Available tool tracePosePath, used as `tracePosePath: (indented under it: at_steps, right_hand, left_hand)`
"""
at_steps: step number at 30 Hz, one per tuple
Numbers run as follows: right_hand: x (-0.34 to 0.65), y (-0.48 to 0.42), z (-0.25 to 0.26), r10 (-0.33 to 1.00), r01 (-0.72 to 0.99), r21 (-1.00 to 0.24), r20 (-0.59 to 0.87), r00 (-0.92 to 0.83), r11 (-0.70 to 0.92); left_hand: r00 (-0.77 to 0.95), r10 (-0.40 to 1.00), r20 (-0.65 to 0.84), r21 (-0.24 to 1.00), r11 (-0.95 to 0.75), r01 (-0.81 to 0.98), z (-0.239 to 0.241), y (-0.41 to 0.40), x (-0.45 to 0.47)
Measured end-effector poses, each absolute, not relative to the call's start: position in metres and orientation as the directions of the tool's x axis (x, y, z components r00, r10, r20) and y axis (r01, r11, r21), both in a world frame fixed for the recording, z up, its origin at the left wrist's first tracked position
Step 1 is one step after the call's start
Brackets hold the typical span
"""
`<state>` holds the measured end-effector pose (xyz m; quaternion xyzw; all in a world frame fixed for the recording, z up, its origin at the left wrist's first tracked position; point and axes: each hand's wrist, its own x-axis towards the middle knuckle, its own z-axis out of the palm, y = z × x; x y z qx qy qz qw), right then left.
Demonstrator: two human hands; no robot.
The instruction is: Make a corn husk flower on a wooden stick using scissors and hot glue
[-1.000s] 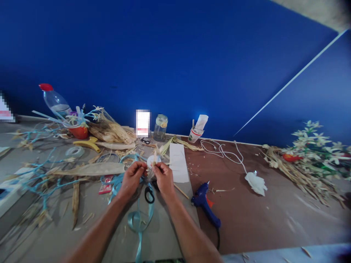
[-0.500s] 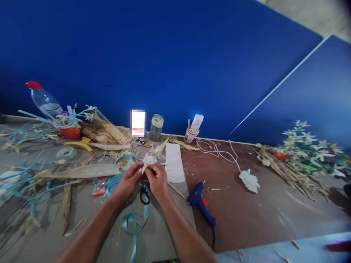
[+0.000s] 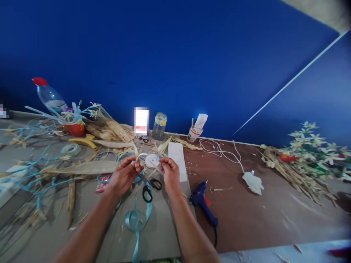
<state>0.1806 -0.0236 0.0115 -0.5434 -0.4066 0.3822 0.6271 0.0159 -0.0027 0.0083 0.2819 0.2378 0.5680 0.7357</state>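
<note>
Two hands (image 3: pixel 124 177) (image 3: pixel 171 174), one hot glue gun (image 3: pixel 203 204)

Near the hands lay one pair of scissors (image 3: pixel 150 182) and one white spool (image 3: pixel 150 161). There were also one red-capped bottle (image 3: pixel 51 97), one clear jar (image 3: pixel 159 128), one red-rimmed cup (image 3: pixel 193 135) and one tape roll (image 3: pixel 63 149).

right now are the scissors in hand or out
Out: the scissors lie on the table, their black handles clear of both the left hand and the right hand.
</note>
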Motion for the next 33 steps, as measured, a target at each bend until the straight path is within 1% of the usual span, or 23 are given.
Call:
tracePosePath:
  at_steps: [2,5,11,15,18,20,22,25,28,31,33]
  right_hand:
    - [0.186,-0.022,0.011,0.896,-0.078,-0.992,0.054,0.441,0.098]
    - [0.188,-0.022,0.013,0.878,-0.091,-0.990,0.056,0.475,0.112]
    - [0.182,-0.024,0.011,0.923,-0.035,-0.996,0.066,0.378,0.086]
    - [0.179,-0.024,0.008,0.931,0.022,-0.993,0.118,0.347,0.117]
    - [0.174,-0.023,0.008,0.943,0.061,-0.994,0.109,0.315,0.095]
    - [0.171,-0.023,0.008,0.952,0.120,-0.990,0.101,0.288,0.069]
    - [0.167,-0.023,0.007,0.955,0.225,-0.972,0.131,0.265,0.070]
    - [0.163,-0.022,0.008,0.964,0.426,-0.898,0.201,0.176,0.110]
    - [0.156,-0.020,0.011,0.983,0.619,-0.773,0.185,0.010,0.139]
    - [0.145,-0.014,0.016,0.984,0.805,-0.566,0.119,-0.134,0.178]
    - [0.138,-0.006,0.017,0.983,0.888,-0.422,0.083,-0.162,0.182]
  left_hand:
    - [0.252,0.967,-0.025,0.649,0.207,-0.732,0.011,-0.002,0.013]
    - [0.252,0.967,-0.044,0.617,0.225,-0.754,0.012,-0.001,0.010]
    - [0.212,0.976,-0.054,0.559,0.205,-0.803,0.011,0.002,0.008]
    - [0.195,0.980,-0.038,0.540,0.185,-0.821,0.015,0.003,0.006]
    - [0.162,0.986,-0.028,0.536,0.152,-0.831,0.017,0.004,0.003]
    - [0.121,0.992,-0.019,0.537,0.112,-0.836,0.018,0.006,0.001]
    - [0.078,0.997,-0.008,0.542,0.070,-0.837,0.018,0.009,-0.002]
    - [0.027,1.000,0.012,0.533,0.017,-0.846,0.019,0.012,-0.007]
    - [0.002,1.000,0.024,0.518,-0.011,-0.856,0.020,0.014,-0.010]
    - [0.001,1.000,0.020,0.527,-0.010,-0.850,0.021,0.014,-0.011]
    - [0.006,1.000,0.015,0.536,-0.003,-0.844,0.021,0.013,-0.010]
